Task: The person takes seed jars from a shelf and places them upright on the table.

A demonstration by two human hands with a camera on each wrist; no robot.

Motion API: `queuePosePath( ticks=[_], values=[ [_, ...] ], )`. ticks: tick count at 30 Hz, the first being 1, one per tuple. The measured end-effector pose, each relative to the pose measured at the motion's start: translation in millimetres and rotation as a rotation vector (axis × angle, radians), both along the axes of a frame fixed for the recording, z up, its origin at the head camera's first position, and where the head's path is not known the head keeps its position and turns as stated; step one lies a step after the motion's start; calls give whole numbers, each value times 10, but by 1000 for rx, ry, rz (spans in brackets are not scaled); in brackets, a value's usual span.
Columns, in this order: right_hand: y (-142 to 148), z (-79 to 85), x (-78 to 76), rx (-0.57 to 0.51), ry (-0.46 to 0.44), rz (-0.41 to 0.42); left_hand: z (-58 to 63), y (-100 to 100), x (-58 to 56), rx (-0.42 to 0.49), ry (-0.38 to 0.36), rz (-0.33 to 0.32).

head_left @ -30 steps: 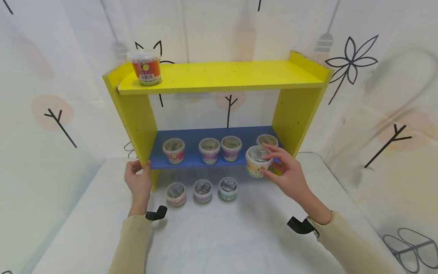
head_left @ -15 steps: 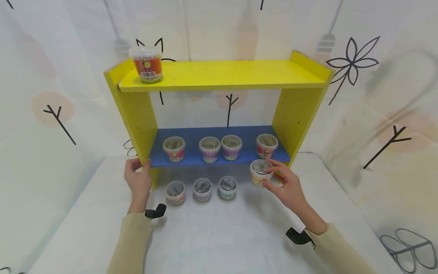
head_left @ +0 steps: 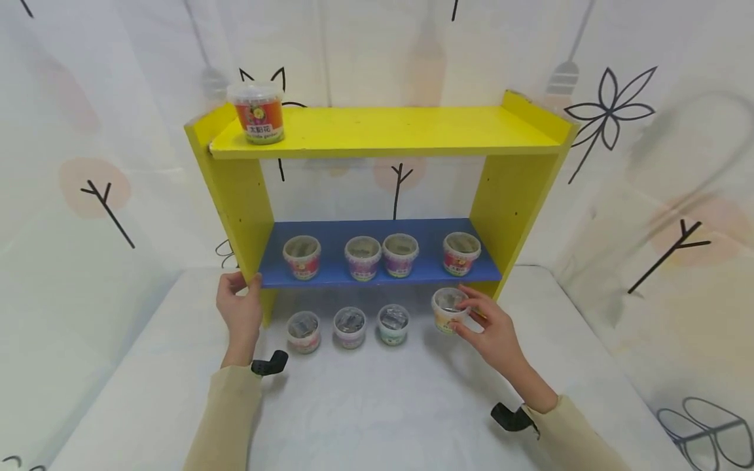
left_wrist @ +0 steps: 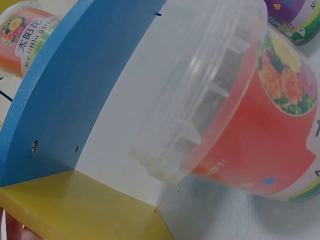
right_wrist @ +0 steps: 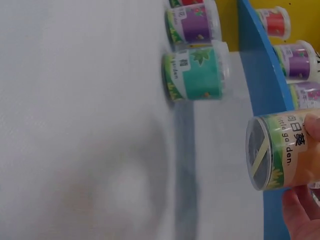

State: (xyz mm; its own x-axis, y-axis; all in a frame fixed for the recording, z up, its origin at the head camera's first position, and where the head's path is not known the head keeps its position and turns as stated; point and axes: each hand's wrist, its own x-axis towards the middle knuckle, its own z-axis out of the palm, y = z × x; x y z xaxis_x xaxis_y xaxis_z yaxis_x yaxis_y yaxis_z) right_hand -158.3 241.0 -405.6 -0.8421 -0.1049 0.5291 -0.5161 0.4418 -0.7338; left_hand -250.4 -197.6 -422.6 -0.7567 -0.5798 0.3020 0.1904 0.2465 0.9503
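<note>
Tub, orange-labelled, is pinched by the right hand low before the right end of the shelf, whose left side is gripped by the left hand; judged light, stiff, slightly slippery, best taken round its sides.

Nine plastic cups, one shelf unit, two hands, two sleeves

Top shelf L: 1 tub; lwr shelf: 4; tbl: 3
</note>
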Motion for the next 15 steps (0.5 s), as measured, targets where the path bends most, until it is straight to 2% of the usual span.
queuePosePath(
  ticks=[6,15],
  values=[
    [92,-266,-136,-14,-35,-4,14,-8,-3,-3,2,-3],
    [110,-414,-180,3,-69,-12,6,-2,-12,9,-1,3]
  ],
)
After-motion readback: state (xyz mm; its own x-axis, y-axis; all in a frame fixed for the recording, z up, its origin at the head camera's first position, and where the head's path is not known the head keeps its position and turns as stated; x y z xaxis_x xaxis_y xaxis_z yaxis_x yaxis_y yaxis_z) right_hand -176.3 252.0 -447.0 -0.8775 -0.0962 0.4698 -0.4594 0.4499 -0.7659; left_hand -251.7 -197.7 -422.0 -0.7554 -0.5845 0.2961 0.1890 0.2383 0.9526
